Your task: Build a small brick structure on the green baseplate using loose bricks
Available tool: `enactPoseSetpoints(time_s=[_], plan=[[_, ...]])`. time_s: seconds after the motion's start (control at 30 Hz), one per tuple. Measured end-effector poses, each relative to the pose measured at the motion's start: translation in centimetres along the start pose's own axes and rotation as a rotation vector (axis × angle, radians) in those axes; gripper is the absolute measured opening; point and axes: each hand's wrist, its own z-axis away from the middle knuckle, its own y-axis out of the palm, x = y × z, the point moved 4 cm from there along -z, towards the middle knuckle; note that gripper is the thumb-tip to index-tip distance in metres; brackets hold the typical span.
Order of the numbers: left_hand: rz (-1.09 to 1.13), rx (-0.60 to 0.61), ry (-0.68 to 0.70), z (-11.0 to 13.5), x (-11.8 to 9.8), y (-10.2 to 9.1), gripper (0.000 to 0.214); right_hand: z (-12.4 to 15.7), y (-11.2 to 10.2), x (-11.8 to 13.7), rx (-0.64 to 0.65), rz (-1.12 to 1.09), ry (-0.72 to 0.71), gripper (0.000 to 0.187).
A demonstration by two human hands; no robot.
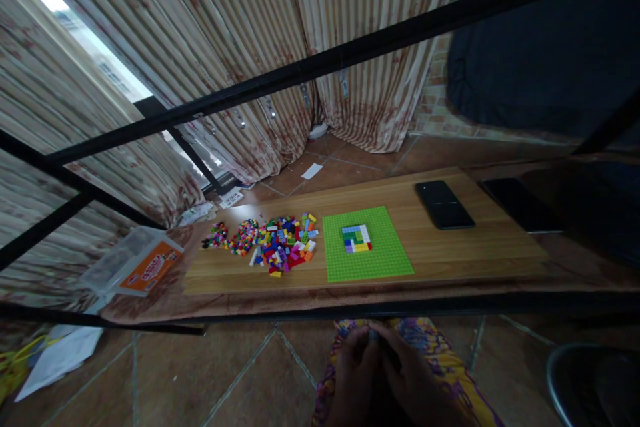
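My left hand (356,357) and my right hand (400,363) meet low in the view, over a yellow and purple patterned cloth (440,360) on my lap. The fingers of both are curled in, close together at the tips. A small greyish spot shows between them, too dark to name. Beyond the hands, on the wooden board (370,197), lies a green baseplate (367,267). Near its middle sits a square of joined toy bricks (357,239) in blue, white, green, purple, yellow and red. Left of the plate spreads a pile of loose toy bricks (285,240).
Smaller colourful pieces (244,237) lie farther left on the board. A clear plastic box (133,260) with an orange label stands beyond its left end. A black phone (444,205) rests at the right. A black metal rail (300,70) crosses behind, before the curtains (240,13).
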Motion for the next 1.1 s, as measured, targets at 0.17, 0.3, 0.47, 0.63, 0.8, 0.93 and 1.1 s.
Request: enactPoseSetpoints(time_s=[0.17,0.3,0.47,0.63,0.8,0.93,1.1], plan=[[-0.09,0.037,0.024,-0.1,0.2,-0.3,0.033,-0.1,-0.1,0.0,-0.03,-0.007,0.039,0.029],[-0.114,0.036,0.003,0.0,0.3,-0.4,0.034,-0.2,-0.1,-0.2,-0.051,-0.009,0.063,0.02],[-0.165,-0.054,0.026,0.4,0.0,-0.7,0.035,-0.3,-0.2,0.0,-0.041,-0.026,0.051,0.018],[-0.195,-0.104,0.065,0.9,-0.3,-1.2,0.04,-0.5,-0.5,1.1,-0.03,-0.029,0.017,0.02],[-0.211,-0.1,0.061,0.8,-0.3,-1.5,0.037,-0.5,-0.8,1.5,-0.029,-0.031,-0.012,0.021],[-0.238,-0.093,0.08,0.6,0.1,-1.5,0.037,-0.4,-0.9,1.5,-0.037,-0.028,-0.019,0.021],[-0.238,-0.091,0.08,0.5,0.6,-1.7,0.037,-0.4,-0.6,1.0,-0.04,-0.016,-0.013,0.019]])
